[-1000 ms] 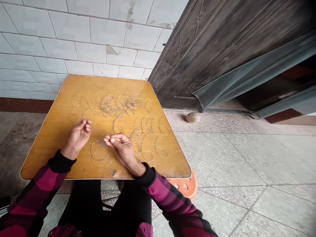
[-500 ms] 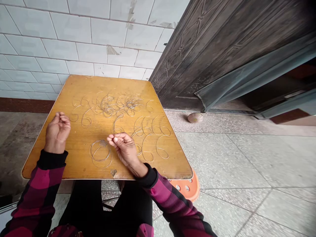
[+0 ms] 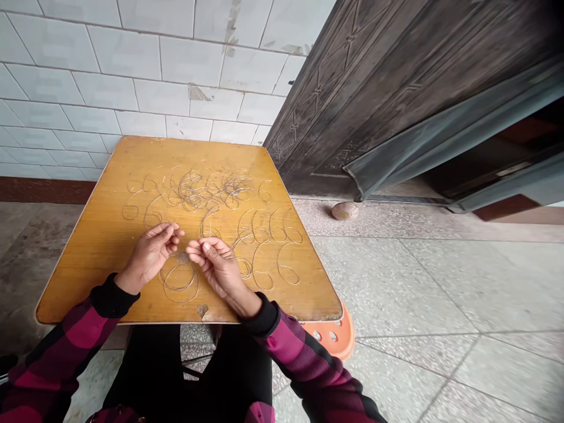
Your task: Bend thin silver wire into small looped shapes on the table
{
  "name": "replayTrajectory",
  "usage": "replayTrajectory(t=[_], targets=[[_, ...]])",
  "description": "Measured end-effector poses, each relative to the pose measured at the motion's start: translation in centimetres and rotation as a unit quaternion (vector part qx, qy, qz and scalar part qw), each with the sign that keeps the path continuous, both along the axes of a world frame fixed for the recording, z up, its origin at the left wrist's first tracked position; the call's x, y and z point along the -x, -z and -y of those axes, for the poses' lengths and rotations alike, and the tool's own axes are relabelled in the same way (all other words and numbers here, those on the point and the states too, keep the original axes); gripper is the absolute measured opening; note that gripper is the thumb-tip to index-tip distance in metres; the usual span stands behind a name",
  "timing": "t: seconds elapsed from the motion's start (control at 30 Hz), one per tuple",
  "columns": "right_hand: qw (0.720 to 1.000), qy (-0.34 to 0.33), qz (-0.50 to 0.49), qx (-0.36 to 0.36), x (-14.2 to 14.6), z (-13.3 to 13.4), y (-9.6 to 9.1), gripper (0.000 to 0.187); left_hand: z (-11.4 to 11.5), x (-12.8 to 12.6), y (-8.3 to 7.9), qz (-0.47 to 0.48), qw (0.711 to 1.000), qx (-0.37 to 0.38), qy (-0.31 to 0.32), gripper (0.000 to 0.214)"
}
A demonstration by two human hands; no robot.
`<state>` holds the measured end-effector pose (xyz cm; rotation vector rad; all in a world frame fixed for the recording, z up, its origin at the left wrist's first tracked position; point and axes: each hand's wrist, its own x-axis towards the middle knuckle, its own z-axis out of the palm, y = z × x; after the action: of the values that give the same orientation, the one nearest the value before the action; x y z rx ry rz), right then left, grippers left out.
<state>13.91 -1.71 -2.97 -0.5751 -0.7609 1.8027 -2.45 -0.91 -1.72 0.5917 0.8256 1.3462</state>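
Observation:
My right hand [image 3: 219, 267] is closed in a pinch over the front middle of the table. A short bit of thin wire [image 3: 210, 227] shows just above its fingertips. Close by on the left, my left hand [image 3: 152, 252] has thumb and forefinger drawn together; whatever it may hold is too fine to make out. The fingertips of both hands are a small gap apart. Under and between them lies a round coil of wire [image 3: 180, 288]. Several curled wire pieces [image 3: 288, 264] are laid out right of my right hand.
A tangled heap of thin wires [image 3: 194, 191] covers the far middle of the wooden table [image 3: 88, 264]. An orange stool [image 3: 339, 338] sits under the right front corner. Behind stands a tiled wall [image 3: 132, 53]. On the floor near the dark door [image 3: 326, 117] rests a roundish stone-like object [image 3: 345, 211].
My left hand has moved from the table's left edge rightward, close to my right hand. My right hand has stayed nearly in place, still pinching.

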Motion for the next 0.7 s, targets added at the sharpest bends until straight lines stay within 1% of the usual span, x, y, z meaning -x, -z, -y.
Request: replayTrajectory(t=[0.07,0.17,0.27,0.4,0.5,0.57,0.6,0.63,0.7], targets=[[1.000,0.008,0.014,0.000,0.1,-0.1,0.1,0.017,0.0,0.1,-0.2,0.001,1.000,0.001,-0.008,0.025],[0.998,0.039,0.049,-0.008,0.0,-0.4,0.3,0.016,0.0,0.0,-0.3,-0.008,1.000,-0.003,-0.014,0.028],[0.993,0.057,0.096,-0.026,-0.2,-0.9,0.4,0.019,0.1,-0.3,-0.2,-0.041,0.999,-0.012,-0.025,0.028],[0.979,0.075,0.174,-0.080,-0.6,-1.5,0.6,0.025,0.2,-0.5,-0.1,-0.109,0.993,-0.038,-0.038,0.027],[0.961,0.082,0.229,-0.133,-0.9,-2.0,0.6,0.034,0.2,-0.5,-0.1,-0.136,0.988,-0.054,-0.044,0.028],[0.937,0.079,0.285,-0.185,-1.2,-2.3,0.3,0.036,0.2,-0.5,-0.1,-0.143,0.987,-0.057,-0.049,0.029],[0.918,0.077,0.324,-0.217,-1.3,-2.4,0.0,0.035,0.2,-0.6,-0.1,-0.145,0.986,-0.057,-0.050,0.029],[0.892,0.075,0.366,-0.253,-1.5,-2.4,-0.3,0.035,0.2,-0.6,-0.2,-0.147,0.986,-0.055,-0.050,0.029],[0.829,0.076,0.449,-0.325,-1.7,-2.6,-1.1,0.035,0.2,-0.6,-0.2,-0.150,0.986,-0.053,-0.047,0.030]])
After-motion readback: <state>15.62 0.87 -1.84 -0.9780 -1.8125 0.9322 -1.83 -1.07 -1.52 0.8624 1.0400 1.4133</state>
